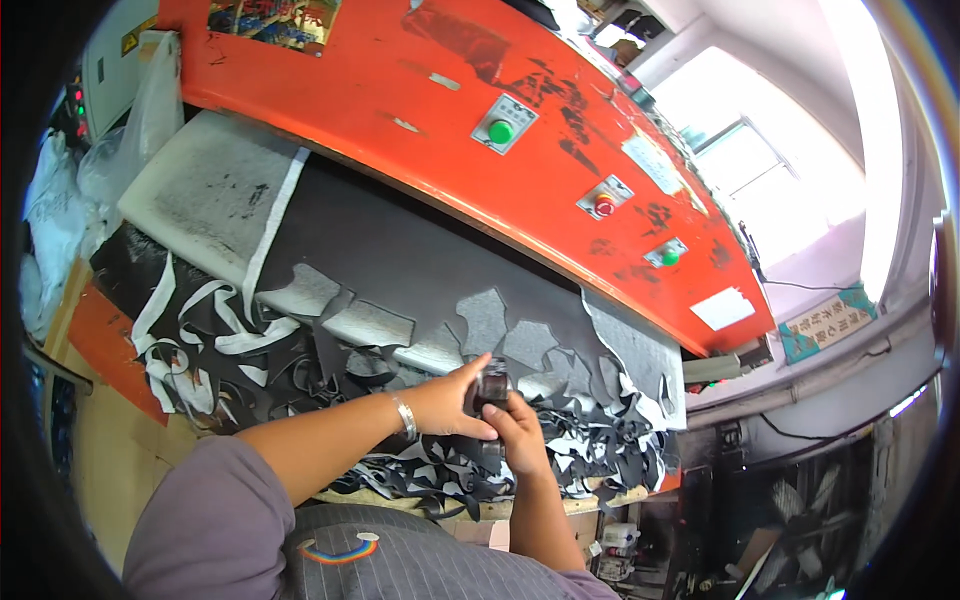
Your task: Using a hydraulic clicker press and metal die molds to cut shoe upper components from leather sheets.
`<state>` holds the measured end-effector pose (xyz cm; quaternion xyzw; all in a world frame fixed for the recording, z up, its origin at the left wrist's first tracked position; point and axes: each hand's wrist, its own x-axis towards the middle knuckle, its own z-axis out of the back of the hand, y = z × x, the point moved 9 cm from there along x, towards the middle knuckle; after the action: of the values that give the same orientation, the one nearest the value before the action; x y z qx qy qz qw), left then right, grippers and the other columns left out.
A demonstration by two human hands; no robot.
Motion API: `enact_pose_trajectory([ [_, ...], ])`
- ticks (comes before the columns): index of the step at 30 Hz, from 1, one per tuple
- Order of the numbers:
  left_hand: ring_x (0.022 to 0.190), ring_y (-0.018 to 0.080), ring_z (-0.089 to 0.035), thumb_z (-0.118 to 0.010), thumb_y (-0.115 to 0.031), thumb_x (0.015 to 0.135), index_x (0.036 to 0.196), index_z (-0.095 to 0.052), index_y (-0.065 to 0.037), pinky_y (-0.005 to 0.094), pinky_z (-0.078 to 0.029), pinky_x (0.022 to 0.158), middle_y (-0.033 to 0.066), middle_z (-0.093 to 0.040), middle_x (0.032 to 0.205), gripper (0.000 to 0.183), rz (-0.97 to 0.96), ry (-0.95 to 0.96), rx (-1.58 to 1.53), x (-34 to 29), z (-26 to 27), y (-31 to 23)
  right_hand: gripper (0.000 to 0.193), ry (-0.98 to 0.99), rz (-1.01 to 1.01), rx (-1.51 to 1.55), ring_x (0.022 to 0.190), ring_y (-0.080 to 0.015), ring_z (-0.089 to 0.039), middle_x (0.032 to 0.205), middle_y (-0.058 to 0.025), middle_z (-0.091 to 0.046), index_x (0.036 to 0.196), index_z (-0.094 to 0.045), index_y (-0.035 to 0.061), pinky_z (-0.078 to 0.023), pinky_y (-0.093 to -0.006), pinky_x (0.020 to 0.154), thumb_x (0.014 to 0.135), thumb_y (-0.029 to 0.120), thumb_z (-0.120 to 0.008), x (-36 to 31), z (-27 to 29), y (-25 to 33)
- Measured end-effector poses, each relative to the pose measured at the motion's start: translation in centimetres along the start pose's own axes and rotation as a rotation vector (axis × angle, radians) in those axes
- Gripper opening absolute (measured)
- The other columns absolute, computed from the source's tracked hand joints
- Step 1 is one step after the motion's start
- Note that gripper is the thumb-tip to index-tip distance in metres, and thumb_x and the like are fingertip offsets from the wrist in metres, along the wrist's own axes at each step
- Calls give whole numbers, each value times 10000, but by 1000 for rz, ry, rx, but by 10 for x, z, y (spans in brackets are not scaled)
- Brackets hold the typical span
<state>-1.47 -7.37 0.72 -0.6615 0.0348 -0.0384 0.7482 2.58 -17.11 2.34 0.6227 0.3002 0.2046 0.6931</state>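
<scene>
In front of the red machine (420, 130), the left hand (445, 402) and right hand (518, 430) together grip a dark bundle (494, 384). The dark sheet (400, 220) appears partly used: shaped gaps line its side away from the machine, while the stretch beside the machine looks uncut. Scraps (590, 440) lie heaped farther out from the machine.

Orange panel (380, 85) has two green buttons (501, 131), red button (604, 205) between them, photo (275, 22) at upper left. Grey cabinet (108, 80) far left, yellow label (132, 38) on it, plastic bags (60, 235) below. Bright window (745, 160) upper right, teal-edged sign (828, 325) lower down, pipe (780, 395) beneath that.
</scene>
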Motion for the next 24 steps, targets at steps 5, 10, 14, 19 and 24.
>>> enact_pose_trajectory([
  [5,653,146,-651,-567,-86,917,1000,-599,28,277,-549,589,82,-650,764,145,268,-304,-283,-48,19,82,119,83,-35,-180,667,-40,-460,733,44,-538,852,-587,49,-392,-236,585,901,157,-604,9,-11,-4],
  [10,675,192,-694,-594,-191,888,1004,-653,-2,313,-553,615,117,-696,765,230,525,163,11,-104,-9,84,298,-16,174,-791,681,-292,-615,754,-127,-643,854,-602,11,-468,-393,631,849,309,-615,87,-53,32],
  [14,700,270,-690,-616,-315,870,1064,-651,-48,358,-552,671,118,-700,780,332,56,-209,553,-120,21,25,349,-74,106,-1180,963,-347,-613,955,-184,-662,948,-647,27,-482,-448,816,822,347,-590,128,-83,30],
  [19,860,296,-653,-673,-333,799,1121,-630,-87,398,-517,768,113,-683,943,408,213,-433,519,-94,100,-30,383,-149,280,-1159,993,-346,-591,1029,-193,-647,940,-657,29,-466,-432,844,813,390,-655,151,-70,31],
  [24,1211,330,-481,-730,-305,740,1191,-563,-36,437,-357,1015,140,-579,1223,551,125,-592,707,-41,147,18,762,-38,574,-938,1202,-342,-492,1273,-217,-533,1327,-460,28,-411,-408,976,746,416,-763,151,-20,49],
])
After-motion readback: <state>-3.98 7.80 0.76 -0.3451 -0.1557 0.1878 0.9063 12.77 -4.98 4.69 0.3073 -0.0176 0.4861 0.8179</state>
